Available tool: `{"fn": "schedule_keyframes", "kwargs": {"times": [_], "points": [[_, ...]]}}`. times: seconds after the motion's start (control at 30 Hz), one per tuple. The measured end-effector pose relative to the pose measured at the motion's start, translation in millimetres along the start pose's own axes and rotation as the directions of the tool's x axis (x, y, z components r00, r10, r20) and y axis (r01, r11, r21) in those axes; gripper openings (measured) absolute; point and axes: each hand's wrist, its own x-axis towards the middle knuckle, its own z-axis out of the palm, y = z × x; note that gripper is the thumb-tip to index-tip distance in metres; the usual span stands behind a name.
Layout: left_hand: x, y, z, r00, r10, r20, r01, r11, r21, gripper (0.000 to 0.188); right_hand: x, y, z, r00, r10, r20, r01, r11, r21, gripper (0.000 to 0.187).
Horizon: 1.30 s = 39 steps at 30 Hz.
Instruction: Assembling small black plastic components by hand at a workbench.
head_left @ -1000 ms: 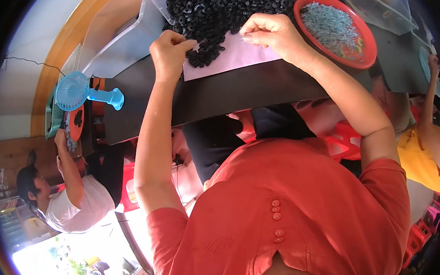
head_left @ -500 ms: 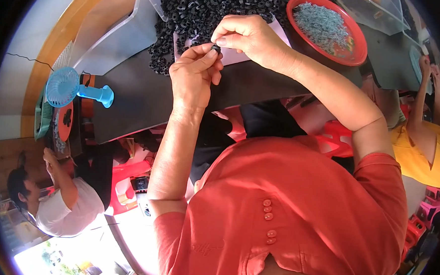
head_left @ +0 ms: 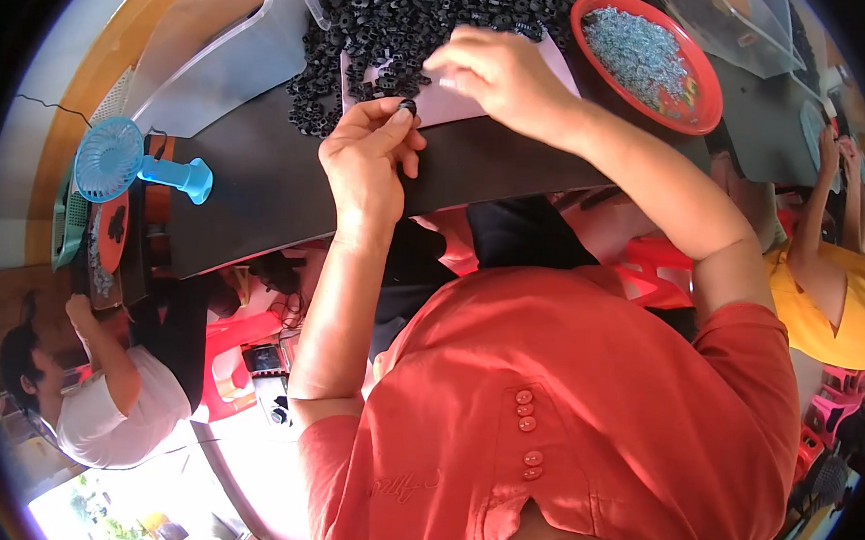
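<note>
My left hand (head_left: 368, 164) is closed, with a small black plastic part (head_left: 407, 105) pinched between thumb and fingertips. To its right and slightly farther away, my right hand (head_left: 506, 83) is raised over a pale sheet (head_left: 470, 108). Its fingers are a little blurred, with thumb and index apart and nothing visible between them. A large heap of small black plastic parts (head_left: 396, 24) spreads beyond both hands, partly onto the sheet. Right of my right hand stands a round red tray (head_left: 713, 94) holding many small silvery pieces (head_left: 635, 51).
A dark table (head_left: 250, 197) carries everything. Clear plastic bins (head_left: 218, 78) stand at the left and far right. A blue fan (head_left: 111, 160) is at the left edge. One person in white (head_left: 127, 406) sits at left, another in yellow (head_left: 822, 300) at right.
My right hand has come away from the black part and moved slightly right, its fingers parting. My left hand still holds the part and has shifted a little left and nearer.
</note>
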Motion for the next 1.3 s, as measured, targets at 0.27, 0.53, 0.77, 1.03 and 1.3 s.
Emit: {"fn": "schedule_keyframes", "kwargs": {"times": [0.27,0.53,0.77,1.03,1.3], "points": [[-7,-10,-5,0.993,0.118,0.013,-0.118,0.989,0.086,0.012,26,23,35,0.955,0.099,0.278,0.037,0.895,-0.444,0.008],[-8,-8,-8,0.990,0.134,0.036,-0.135,0.991,0.018,0.011,25,21,34,0.960,0.058,0.276,0.078,0.885,-0.460,0.005],[10,9,-1,0.953,0.280,-0.119,-0.284,0.959,-0.018,0.010,26,3,23,0.968,0.103,0.230,-0.040,0.964,-0.262,0.008],[47,27,17,0.974,0.191,-0.122,-0.217,0.938,-0.270,0.010,10,-46,45,0.969,0.244,0.031,-0.224,0.822,0.523,0.012],[47,17,9,0.988,0.157,0.004,-0.146,0.926,-0.348,0.012,18,-45,33,0.868,0.340,0.362,-0.494,0.670,0.554,0.011]]}}
